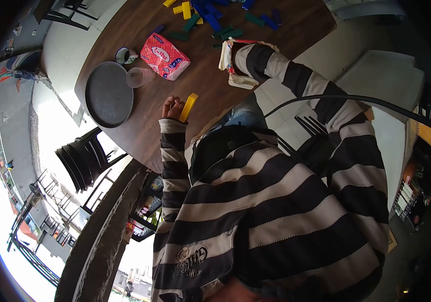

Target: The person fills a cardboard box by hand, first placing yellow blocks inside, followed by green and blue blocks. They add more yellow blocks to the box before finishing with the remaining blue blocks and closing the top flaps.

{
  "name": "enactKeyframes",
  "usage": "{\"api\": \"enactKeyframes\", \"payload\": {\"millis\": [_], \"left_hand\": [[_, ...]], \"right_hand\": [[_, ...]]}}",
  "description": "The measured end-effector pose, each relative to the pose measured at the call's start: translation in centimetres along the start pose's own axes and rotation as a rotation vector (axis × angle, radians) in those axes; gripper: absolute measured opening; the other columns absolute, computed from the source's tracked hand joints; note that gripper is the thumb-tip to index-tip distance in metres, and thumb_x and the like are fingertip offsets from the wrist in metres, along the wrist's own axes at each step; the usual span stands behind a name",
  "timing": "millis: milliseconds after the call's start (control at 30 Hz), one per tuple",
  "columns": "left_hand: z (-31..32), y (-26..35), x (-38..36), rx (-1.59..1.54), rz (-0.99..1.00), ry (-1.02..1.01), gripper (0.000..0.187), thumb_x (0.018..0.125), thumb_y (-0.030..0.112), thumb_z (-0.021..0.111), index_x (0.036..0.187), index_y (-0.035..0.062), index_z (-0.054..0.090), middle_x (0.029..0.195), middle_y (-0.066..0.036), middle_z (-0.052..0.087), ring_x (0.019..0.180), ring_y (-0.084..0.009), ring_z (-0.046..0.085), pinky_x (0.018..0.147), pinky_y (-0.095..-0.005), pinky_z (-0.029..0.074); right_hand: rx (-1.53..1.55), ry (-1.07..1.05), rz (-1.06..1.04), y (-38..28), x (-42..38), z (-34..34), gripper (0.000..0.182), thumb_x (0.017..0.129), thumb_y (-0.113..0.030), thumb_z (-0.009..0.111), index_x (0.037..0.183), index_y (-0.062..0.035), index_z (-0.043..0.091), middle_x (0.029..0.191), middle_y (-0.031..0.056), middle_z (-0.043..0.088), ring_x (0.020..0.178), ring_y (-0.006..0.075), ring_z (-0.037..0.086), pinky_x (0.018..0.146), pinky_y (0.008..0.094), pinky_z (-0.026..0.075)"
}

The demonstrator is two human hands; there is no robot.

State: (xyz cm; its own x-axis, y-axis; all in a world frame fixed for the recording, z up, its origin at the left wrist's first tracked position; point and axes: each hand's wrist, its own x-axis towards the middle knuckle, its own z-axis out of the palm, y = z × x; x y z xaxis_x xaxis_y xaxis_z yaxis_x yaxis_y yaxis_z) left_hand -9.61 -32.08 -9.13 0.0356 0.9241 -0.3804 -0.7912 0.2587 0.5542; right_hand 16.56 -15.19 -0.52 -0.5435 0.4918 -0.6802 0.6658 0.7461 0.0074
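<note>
My left hand is above the near part of the brown wooden table, its fingers curled. A yellow rectangular block is held upright at its thumb side. My right arm, in a striped sleeve, reaches into an opened cardboard box near the table's right edge. Inside the box my right hand is hidden, so its fingers and anything in them do not show.
A red and white tissue pack, a clear plastic cup, a mug and a round dark tray are on the table. Several blue, green and yellow blocks lie at the far side. A black cable crosses my right arm.
</note>
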Motion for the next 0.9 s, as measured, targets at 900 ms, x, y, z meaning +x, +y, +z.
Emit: {"api": "enactKeyframes", "payload": {"millis": [900], "left_hand": [[22.6,-5.6,10.6,1.894,0.757,-0.609,0.024,0.073,0.011,0.055,0.095,0.0046,0.053,0.084,-0.013,0.054,0.065,-0.0255,0.057,0.059,-0.0349,0.048]], "right_hand": [[1.703,0.639,-0.033,11.8,-16.8,4.0,0.031,0.081,-0.015,0.058,0.108,-0.0041,0.05,0.1,0.0083,0.056,0.083,0.0138,0.056,0.059,0.0245,0.05]]}}
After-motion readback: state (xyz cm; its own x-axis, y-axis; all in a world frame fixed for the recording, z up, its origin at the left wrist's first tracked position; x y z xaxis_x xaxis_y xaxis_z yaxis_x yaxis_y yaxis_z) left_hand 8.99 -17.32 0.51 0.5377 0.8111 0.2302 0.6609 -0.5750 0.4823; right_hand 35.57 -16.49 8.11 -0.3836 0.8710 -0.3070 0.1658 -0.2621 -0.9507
